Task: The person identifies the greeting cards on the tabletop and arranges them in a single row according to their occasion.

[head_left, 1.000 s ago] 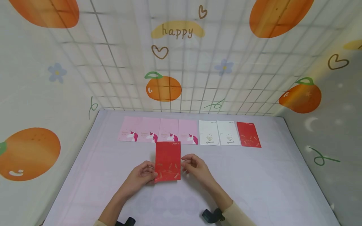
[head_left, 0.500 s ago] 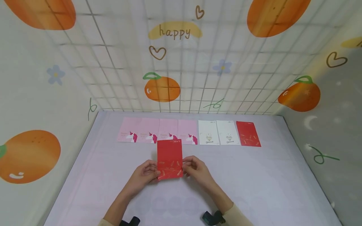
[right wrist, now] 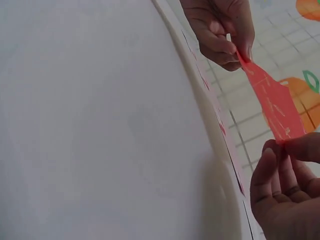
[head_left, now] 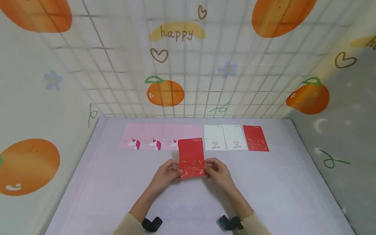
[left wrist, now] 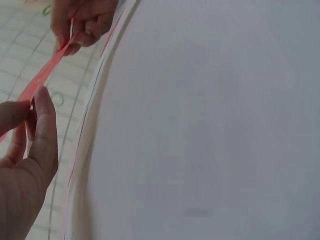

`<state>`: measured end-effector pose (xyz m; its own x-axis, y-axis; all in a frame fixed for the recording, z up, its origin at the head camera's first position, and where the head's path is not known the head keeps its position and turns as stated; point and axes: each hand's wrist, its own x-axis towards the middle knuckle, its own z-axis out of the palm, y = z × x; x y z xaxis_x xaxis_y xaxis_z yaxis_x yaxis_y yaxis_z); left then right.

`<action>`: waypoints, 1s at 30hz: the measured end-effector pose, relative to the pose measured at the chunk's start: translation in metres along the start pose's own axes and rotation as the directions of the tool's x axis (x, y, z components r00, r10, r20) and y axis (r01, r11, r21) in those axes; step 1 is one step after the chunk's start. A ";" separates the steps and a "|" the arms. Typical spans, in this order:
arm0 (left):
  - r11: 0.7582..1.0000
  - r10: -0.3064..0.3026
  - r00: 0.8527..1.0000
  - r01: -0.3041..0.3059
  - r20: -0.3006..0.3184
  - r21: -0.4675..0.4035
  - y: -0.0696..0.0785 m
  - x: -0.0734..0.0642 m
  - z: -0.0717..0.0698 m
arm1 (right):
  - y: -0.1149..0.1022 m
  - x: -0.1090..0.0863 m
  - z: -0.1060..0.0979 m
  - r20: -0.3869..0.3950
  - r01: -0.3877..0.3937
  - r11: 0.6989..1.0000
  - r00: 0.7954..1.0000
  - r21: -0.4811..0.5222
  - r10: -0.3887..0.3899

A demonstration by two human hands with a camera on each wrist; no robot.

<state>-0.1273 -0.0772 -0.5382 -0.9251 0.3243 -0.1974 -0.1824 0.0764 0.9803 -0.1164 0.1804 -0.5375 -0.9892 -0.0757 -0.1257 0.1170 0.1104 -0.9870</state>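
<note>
A red card (head_left: 191,156) with pale feather-like marks is held up above the table, its lower edge toward the person. My left hand (head_left: 168,173) pinches its lower left side between thumb and fingers. At the lower right corner my right hand (head_left: 218,173) pinches it too, which the right wrist view also shows. Behind it the card hides part of the last pink card in a row of pink unicorn cards (head_left: 152,132). Two white diamond cards (head_left: 215,137) continue that row, with another red card (head_left: 256,138) at its right end.
The pale table (head_left: 264,189) ends at a back wall hung with a white cloth (head_left: 188,65) printed with oranges and a grid. Side cloths stand left and right. A black wrist camera (head_left: 152,224) sits on each forearm.
The red card and my left hand have moved right and slightly away from the person. My right hand, at first apart from the card, has taken hold of its right side.
</note>
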 end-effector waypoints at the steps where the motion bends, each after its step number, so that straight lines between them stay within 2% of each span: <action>1: 1.000 -0.003 1.000 0.003 0.003 -0.005 0.000 0.004 0.004 | 0.000 0.000 -0.004 -0.016 0.002 1.000 1.000 -0.006 -0.003; 8: 1.000 -0.019 1.000 0.019 0.012 -0.024 -0.001 0.025 0.036 | 0.002 -0.001 -0.032 -0.118 -0.029 0.998 0.993 -0.053 0.022; 15: 1.000 -0.026 0.999 0.026 0.022 0.007 0.002 0.050 0.066 | 0.004 -0.004 -0.058 -0.191 -0.085 0.993 0.979 -0.080 0.069; 30: 0.997 -0.058 0.997 0.055 0.059 0.054 0.009 0.106 0.134 | 0.007 -0.005 -0.117 -0.346 -0.146 0.982 0.933 -0.122 0.096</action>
<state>-0.1819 0.0842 -0.5518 -0.8915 0.3746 -0.2547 -0.2149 0.1453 0.9658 -0.1209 0.2979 -0.5316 -0.9425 0.2832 -0.1775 0.2488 0.2399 -0.9384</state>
